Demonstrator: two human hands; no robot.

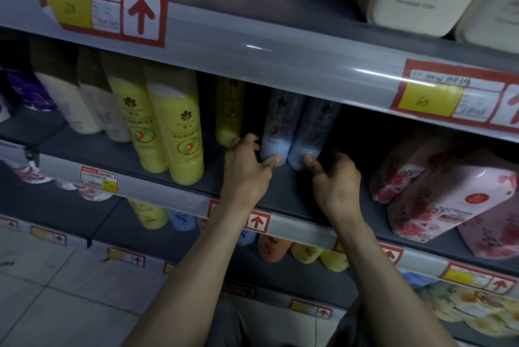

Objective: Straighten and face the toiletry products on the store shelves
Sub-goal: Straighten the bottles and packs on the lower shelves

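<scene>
Fingers first: on the left hand [247, 169] the fingers [243, 143] curl round the left side of the left blue bottle [273, 127], low at its base. The thumb comes across the front, so we call that a grip. Over on the right hand [335, 181], the thumb presses the front of the base of the right blue bottle [310, 133]. The other fingers curl round its right side into shadow. We read that as a grip too, though the far fingertips are hidden.

The two blue bottles stand upright, side by side and touching, long axis vertical, tops lost behind the price rail [280, 66] above. They lie straight ahead of the fingers, deeper into the shelf [283, 192]. Each hand is on the bottle on its own side, so neither arm has to cross.

Now the relation that matters: the blue pair sits well back from the front edge, with bare shelf between the bottles and our wrists. The pair of yellow bottles [174, 133] to the left stands nearer that edge. One more yellow bottle [229, 110] sits back, just beside the left hand's fingers.

So the move, as we judge it, is a straight pull toward us until blue lines up with yellow. The labels seem to face us, but it's too dim to be sure.
</scene>
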